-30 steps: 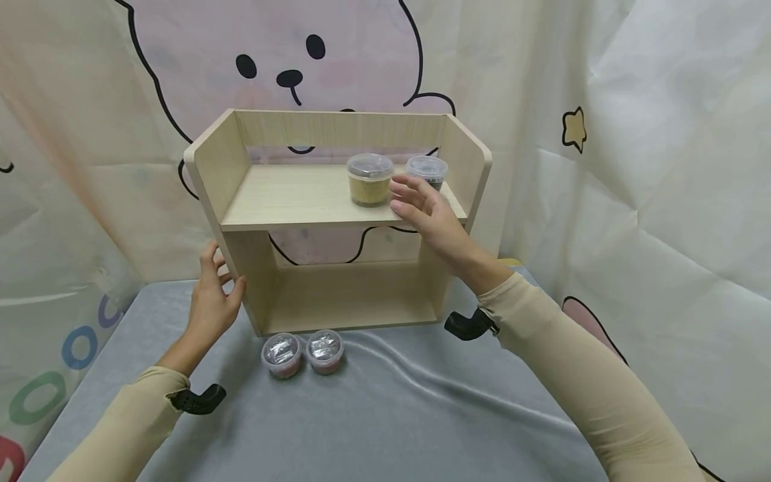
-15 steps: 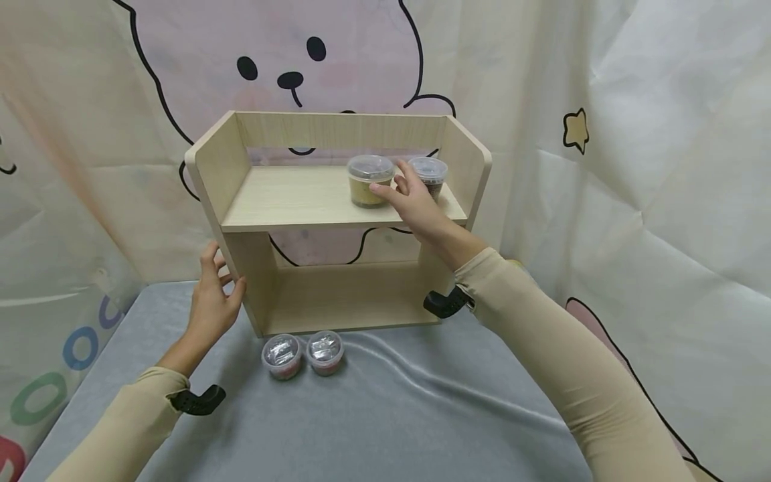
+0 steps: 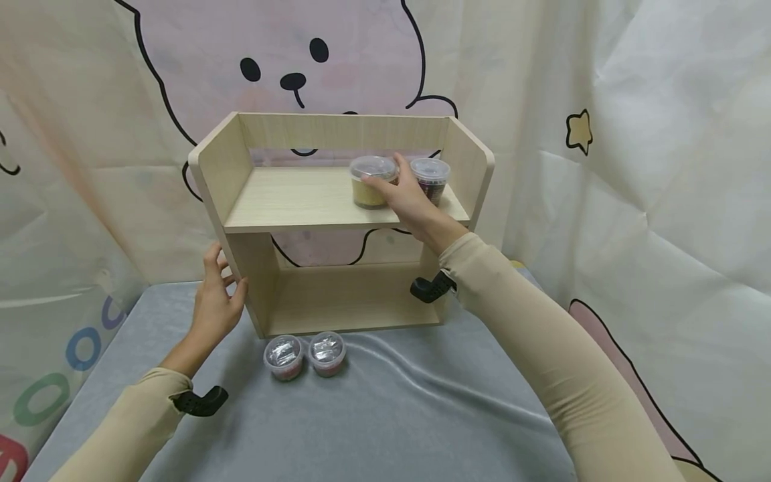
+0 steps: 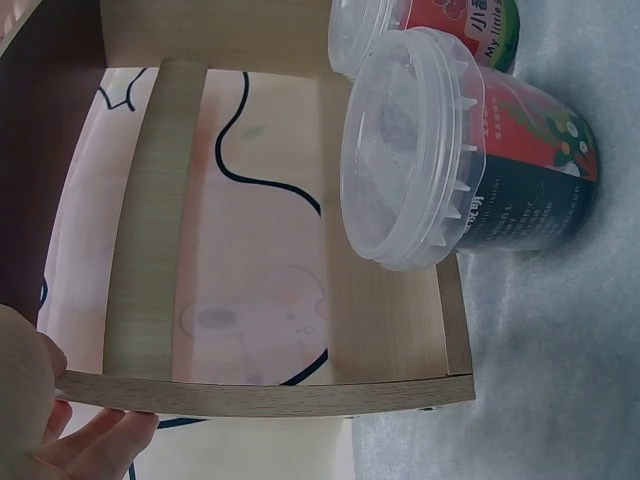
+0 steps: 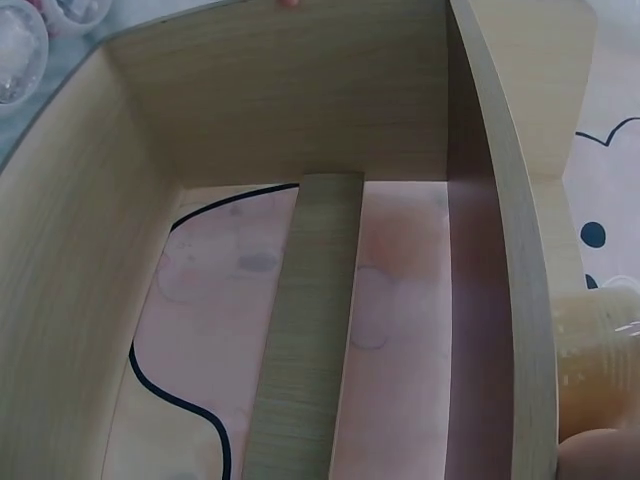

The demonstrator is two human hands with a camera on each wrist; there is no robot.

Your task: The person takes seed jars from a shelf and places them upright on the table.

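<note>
A two-tier wooden shelf point(image 3: 295, 194) stands on the table. My left hand point(image 3: 217, 304) grips its left side panel, the thumb point(image 4: 20, 390) inside the front edge and the fingers point(image 4: 105, 440) outside. On the upper tier is a clear-lidded plastic tub point(image 3: 364, 195) with yellow contents. My right hand point(image 3: 415, 206) holds this tub, thumb across its front and a finger on its right side; the other fingers are hidden. Just right of that hand, apart from the held tub, stands a tub with dark contents point(image 3: 431, 174).
Two clear-lidded tubs, a left one point(image 3: 284, 356) and a right one point(image 3: 327, 353), stand on the grey-blue cloth point(image 3: 385, 422) before the shelf. Their red and dark labels show in the left wrist view. A printed curtain point(image 3: 632, 167) hangs behind and beside the table.
My right hand has moved in between the two upper tubs and taken hold of the yellow one, which stays about where it was. The left hand keeps its place on the shelf.
</note>
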